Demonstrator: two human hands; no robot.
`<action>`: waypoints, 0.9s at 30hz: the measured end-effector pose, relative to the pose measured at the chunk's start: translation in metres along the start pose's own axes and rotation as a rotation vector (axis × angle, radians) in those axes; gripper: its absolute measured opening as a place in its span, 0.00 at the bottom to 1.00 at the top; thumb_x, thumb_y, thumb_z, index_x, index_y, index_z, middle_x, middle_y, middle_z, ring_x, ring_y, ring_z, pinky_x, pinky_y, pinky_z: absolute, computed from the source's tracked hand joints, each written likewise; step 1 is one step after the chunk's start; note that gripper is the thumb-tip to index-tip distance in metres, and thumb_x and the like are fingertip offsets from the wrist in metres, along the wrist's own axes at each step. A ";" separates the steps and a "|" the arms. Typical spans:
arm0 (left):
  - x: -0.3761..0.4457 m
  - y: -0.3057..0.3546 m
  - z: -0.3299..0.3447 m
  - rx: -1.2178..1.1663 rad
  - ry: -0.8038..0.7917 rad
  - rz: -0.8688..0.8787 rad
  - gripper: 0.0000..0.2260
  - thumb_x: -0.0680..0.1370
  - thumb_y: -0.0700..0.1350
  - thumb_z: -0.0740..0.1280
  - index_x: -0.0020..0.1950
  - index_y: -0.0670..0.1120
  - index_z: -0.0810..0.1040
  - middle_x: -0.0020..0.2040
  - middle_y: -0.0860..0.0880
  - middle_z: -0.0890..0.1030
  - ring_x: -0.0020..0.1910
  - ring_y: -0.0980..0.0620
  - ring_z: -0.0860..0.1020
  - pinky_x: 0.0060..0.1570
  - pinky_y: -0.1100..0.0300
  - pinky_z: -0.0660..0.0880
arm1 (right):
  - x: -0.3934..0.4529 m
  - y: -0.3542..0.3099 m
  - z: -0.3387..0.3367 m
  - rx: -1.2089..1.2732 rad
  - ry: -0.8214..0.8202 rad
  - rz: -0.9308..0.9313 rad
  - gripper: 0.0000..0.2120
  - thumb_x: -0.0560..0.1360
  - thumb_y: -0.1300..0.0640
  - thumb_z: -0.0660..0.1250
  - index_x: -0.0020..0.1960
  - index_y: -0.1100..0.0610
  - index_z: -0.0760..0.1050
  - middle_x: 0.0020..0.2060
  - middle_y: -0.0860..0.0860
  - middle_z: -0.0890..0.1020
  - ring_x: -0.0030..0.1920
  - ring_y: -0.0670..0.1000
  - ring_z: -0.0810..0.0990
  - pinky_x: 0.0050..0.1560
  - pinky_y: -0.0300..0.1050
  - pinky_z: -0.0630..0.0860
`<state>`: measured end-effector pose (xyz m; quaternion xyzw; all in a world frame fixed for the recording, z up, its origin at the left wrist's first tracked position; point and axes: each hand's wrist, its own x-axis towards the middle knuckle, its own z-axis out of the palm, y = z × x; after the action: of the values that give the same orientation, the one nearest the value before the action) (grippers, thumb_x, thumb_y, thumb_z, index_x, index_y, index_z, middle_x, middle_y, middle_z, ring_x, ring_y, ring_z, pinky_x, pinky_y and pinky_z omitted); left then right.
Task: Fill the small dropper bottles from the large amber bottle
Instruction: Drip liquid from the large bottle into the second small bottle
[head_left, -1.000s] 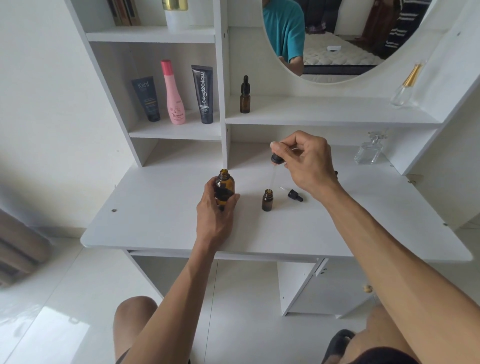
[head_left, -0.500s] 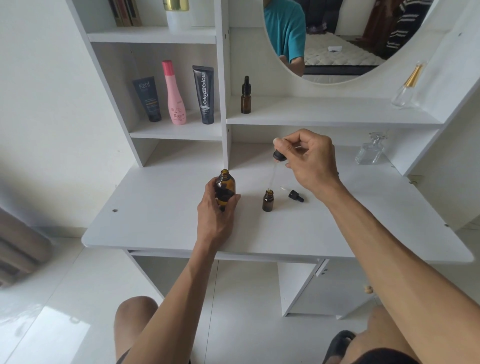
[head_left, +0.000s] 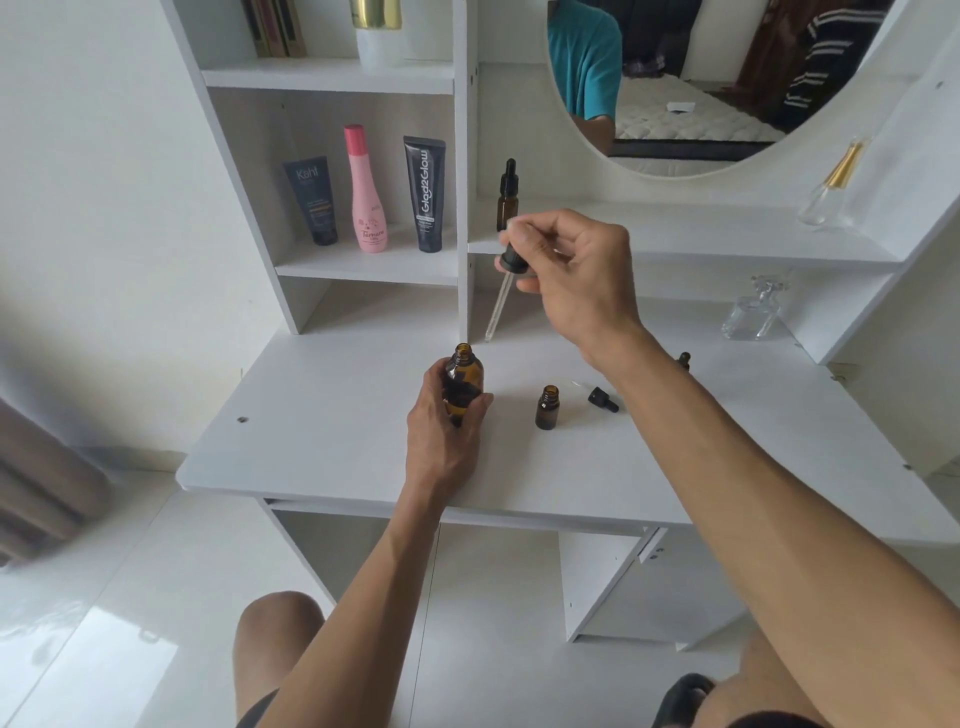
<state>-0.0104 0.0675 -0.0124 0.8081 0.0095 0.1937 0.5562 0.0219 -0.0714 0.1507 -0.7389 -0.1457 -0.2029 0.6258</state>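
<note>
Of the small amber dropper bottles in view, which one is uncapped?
The small bottle on the desk, right of the large amber bottle the left hand grips. Its mouth is open; the shelf bottle wears its black dropper cap.

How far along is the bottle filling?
Done: large amber bottle and small bottle stand uncapped. In hand: right hand pinches the dropper near the large bottle, which the left hand holds. Left: capping; fill level unreadable.
</note>
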 end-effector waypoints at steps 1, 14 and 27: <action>0.000 0.000 0.000 -0.004 -0.001 0.000 0.21 0.77 0.48 0.71 0.68 0.53 0.69 0.48 0.60 0.79 0.48 0.67 0.77 0.44 0.74 0.72 | 0.001 -0.001 0.004 0.003 -0.009 -0.004 0.09 0.78 0.55 0.70 0.53 0.60 0.83 0.46 0.54 0.87 0.46 0.52 0.87 0.37 0.40 0.81; -0.001 -0.002 0.001 -0.043 -0.002 0.026 0.19 0.77 0.46 0.71 0.65 0.54 0.70 0.48 0.59 0.80 0.48 0.63 0.78 0.46 0.64 0.76 | 0.005 0.006 0.028 -0.048 -0.080 0.014 0.07 0.78 0.54 0.70 0.50 0.58 0.84 0.41 0.54 0.87 0.44 0.53 0.87 0.38 0.46 0.83; 0.000 0.000 0.000 -0.021 -0.011 0.011 0.20 0.77 0.47 0.71 0.67 0.53 0.69 0.48 0.60 0.79 0.48 0.66 0.77 0.47 0.67 0.75 | -0.004 0.032 0.039 -0.206 -0.151 -0.002 0.08 0.77 0.54 0.71 0.47 0.60 0.84 0.40 0.51 0.87 0.42 0.49 0.86 0.45 0.44 0.82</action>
<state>-0.0108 0.0671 -0.0125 0.8033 -0.0003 0.1924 0.5636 0.0384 -0.0386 0.1161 -0.8123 -0.1713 -0.1613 0.5336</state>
